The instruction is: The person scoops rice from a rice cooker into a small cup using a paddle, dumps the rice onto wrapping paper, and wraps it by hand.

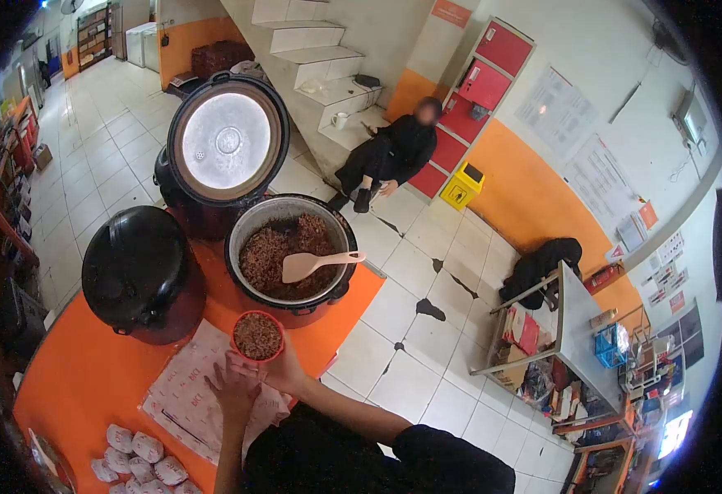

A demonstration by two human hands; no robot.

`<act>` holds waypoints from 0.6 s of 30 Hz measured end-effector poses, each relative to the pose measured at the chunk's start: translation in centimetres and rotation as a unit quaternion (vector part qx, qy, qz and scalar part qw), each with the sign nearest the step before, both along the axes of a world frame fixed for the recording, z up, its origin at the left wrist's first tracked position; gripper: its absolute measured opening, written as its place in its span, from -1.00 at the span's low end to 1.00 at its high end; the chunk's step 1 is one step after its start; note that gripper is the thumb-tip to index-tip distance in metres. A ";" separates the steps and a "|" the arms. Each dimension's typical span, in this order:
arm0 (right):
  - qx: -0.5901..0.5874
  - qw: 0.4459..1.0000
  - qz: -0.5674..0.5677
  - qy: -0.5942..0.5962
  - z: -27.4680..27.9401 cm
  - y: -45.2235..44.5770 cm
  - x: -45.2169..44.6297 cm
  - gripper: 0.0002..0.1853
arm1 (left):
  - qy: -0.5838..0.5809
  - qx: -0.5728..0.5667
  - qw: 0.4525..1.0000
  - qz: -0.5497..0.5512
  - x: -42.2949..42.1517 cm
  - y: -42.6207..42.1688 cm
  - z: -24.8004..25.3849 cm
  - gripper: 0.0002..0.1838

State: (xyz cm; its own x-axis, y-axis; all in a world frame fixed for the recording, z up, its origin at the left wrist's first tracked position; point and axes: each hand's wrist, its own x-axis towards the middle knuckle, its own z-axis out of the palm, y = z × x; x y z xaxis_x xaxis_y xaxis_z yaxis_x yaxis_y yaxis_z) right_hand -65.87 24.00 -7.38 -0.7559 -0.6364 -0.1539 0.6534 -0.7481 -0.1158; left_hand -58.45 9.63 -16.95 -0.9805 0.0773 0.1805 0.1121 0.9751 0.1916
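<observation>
A red cup (pixel 257 335) full of brown rice is held by my right hand (pixel 280 367), whose fingers wrap its lower side. Just left of it, my left hand (pixel 233 390) lies over the printed wrapping paper (pixel 181 398) with its fingers spread. Above the cup stands an open cooker (pixel 235 247) of brown rice, and a pale pink paddle (pixel 302 266) rests on the rice with its handle over the rim. Wrapped packets (pixel 148 447) are heaped at the lower left of the orange table (pixel 65 383).
Left of the open cooker stands a closed black cooker (pixel 136 267). A raised round lid (pixel 228 142) is behind them. One person (pixel 402 148) sits by the stairs (pixel 316 95); another person (pixel 534 272) bends beside a metal table (pixel 583 329) on the right.
</observation>
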 end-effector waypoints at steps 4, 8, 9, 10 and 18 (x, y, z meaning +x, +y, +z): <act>0.059 0.996 0.051 -0.036 1.4 -1.5 1.3 -0.34 | 0.106 -0.092 0.988 -0.067 0.4 0.3 1.7 -0.18; 0.081 0.988 0.105 -0.078 -3.3 -4.3 2.4 -0.43 | -0.082 0.164 0.983 -0.014 2.9 -0.8 -1.7 -0.16; 0.085 0.984 0.125 -0.096 -4.7 -4.9 2.5 -0.45 | -0.080 0.126 0.989 -0.014 3.9 -1.3 -1.1 -0.15; 0.089 0.979 0.145 -0.113 -6.2 -5.1 2.4 -0.46 | -0.079 0.087 0.993 -0.015 4.8 -1.8 -0.6 -0.14; 0.300 0.945 0.076 0.105 -3.7 -4.2 2.9 -0.58 | -0.071 -0.018 0.997 0.000 10.2 -4.4 1.8 -0.25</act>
State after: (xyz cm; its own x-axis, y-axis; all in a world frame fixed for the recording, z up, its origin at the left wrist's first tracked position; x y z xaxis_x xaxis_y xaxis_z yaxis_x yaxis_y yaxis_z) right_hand -62.96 19.79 -11.09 -0.7174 -0.5857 -0.3774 0.6628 -0.4068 -0.6286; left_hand -48.27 5.24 -15.10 -0.9960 0.0817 0.0368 0.0868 0.9816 0.1699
